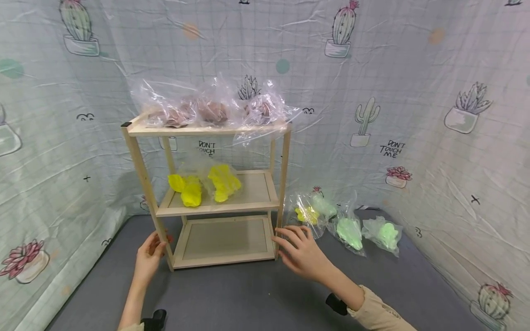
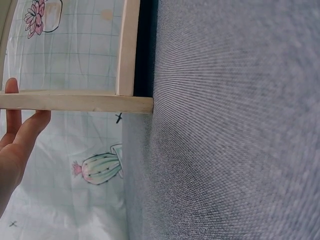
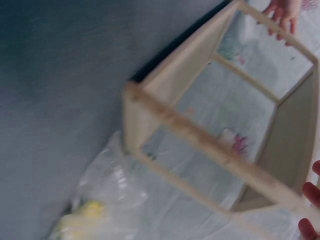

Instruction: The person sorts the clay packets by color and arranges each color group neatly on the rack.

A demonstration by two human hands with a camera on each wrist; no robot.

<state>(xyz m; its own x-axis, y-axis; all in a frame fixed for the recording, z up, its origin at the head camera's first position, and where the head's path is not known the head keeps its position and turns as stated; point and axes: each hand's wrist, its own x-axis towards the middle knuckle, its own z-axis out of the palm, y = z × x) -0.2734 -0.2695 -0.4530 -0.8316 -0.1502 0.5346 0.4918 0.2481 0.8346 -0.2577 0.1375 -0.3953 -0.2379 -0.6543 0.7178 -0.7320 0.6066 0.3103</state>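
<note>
A three-tier wooden shelf (image 1: 215, 210) stands on the grey surface. My left hand (image 1: 148, 256) grips its left front post low down; in the left wrist view a finger passes behind the post (image 2: 75, 102) and the thumb lies against its near side. My right hand (image 1: 301, 250) is at the right front post, fingers spread and loosely bent, fingertips close by the wood. On the top tier lie several clear bags with brownish-pink contents (image 1: 213, 111). Bagged bright yellow pieces (image 1: 223, 183) sit on the middle tier. The bottom tier (image 1: 225, 239) shows a bare panel.
Right of the shelf, clear bags lie on the grey surface: one with a yellow piece (image 1: 307, 215), others with pale green pieces (image 1: 349, 232). Plastic from a top bag (image 1: 248, 137) hangs over the front edge. A cactus-print sheet (image 1: 414, 69) surrounds the area.
</note>
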